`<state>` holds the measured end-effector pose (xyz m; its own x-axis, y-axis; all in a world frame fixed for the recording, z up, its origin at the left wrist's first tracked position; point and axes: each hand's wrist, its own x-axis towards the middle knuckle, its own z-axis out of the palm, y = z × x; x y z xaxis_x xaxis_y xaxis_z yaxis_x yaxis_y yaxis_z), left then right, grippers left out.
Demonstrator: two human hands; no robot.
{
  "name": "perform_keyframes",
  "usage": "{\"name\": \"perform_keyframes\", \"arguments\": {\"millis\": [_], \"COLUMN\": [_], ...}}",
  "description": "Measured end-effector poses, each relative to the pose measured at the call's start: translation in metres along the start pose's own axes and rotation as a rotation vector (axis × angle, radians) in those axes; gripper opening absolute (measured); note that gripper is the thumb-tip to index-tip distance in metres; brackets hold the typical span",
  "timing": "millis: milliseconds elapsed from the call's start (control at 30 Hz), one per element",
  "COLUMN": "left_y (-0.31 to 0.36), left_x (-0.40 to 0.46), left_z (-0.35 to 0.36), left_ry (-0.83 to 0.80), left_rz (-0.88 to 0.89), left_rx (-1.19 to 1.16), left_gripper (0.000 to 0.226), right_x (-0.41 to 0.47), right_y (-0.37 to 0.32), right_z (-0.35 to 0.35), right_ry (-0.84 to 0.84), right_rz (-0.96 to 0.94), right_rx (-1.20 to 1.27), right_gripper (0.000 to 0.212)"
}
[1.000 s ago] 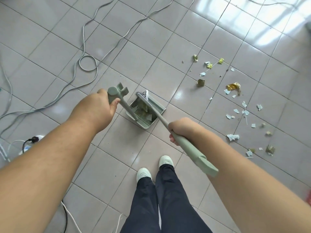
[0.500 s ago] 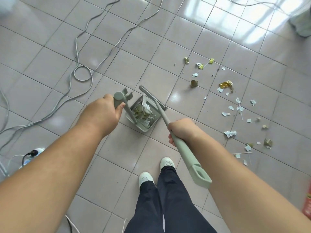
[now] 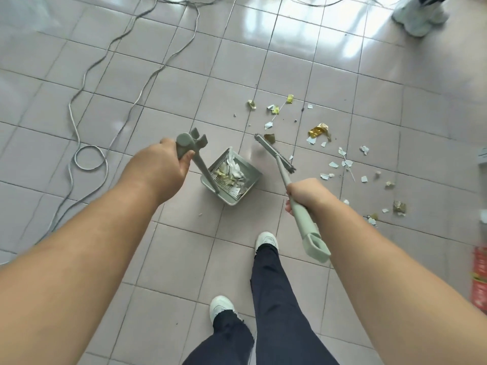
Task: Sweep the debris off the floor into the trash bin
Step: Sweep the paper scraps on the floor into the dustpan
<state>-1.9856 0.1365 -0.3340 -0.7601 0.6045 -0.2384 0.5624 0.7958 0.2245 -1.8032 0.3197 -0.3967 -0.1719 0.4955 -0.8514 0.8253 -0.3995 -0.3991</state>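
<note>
My left hand [image 3: 160, 167] grips the top of the grey-green dustpan handle [image 3: 196, 156]. The dustpan [image 3: 250, 177] rests on the tiled floor and holds crumpled paper and wrapper scraps. My right hand [image 3: 307, 197] grips the green broom handle [image 3: 303, 219]. The broom head [image 3: 274, 154] sits to the right of the dustpan, apart from it, beside a brownish scrap. Scattered debris [image 3: 342, 159] of white paper bits and gold foil [image 3: 317, 130] lies on the floor to the right of the broom. No trash bin is recognisable in view.
Grey cables [image 3: 89, 156] loop over the floor at the left and back. Another person's feet in light shoes [image 3: 419, 17] stand at the top right. A red object [image 3: 479, 275] is at the right edge. My own feet [image 3: 266, 241] are below the dustpan.
The broom head has lifted out of the dustpan and swung right toward the scattered debris. The dustpan now shows its load of scraps. The view shifted, and I stepped forward.
</note>
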Motion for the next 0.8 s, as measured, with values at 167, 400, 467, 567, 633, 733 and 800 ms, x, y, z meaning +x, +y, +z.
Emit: {"name": "perform_keyframes", "arguments": {"millis": [167, 400, 467, 567, 633, 733, 800], "left_y": [0.043, 0.088, 0.095, 0.105, 0.110, 0.116, 0.119], "left_x": [0.054, 0.119, 0.132, 0.148, 0.155, 0.167, 0.173], "left_z": [0.003, 0.000, -0.001, -0.001, 0.000, 0.000, 0.002], "left_ry": [-0.008, -0.017, -0.017, -0.013, -0.011, -0.019, -0.031], "left_rz": [0.020, 0.027, 0.028, 0.028, 0.026, 0.002, -0.008], "left_rx": [0.023, 0.082, 0.085, 0.097, 0.098, 0.089, 0.079], "left_gripper": [0.044, 0.044, 0.045, 0.046, 0.045, 0.044, 0.044], "right_x": [0.046, 0.095, 0.103, 0.116, 0.126, 0.148, 0.162], "right_y": [-0.035, -0.094, -0.110, -0.133, -0.145, -0.160, -0.170], "right_z": [-0.050, -0.097, -0.107, -0.122, -0.130, -0.138, -0.140], "right_ry": [0.040, 0.016, -0.004, -0.009, 0.001, 0.027, 0.059], "right_rz": [0.039, 0.008, 0.006, -0.006, -0.017, -0.041, -0.052], "right_rx": [0.058, -0.009, -0.008, -0.025, -0.032, -0.039, -0.024], "right_gripper": [0.018, 0.016, 0.016, 0.015, 0.019, 0.027, 0.038]}}
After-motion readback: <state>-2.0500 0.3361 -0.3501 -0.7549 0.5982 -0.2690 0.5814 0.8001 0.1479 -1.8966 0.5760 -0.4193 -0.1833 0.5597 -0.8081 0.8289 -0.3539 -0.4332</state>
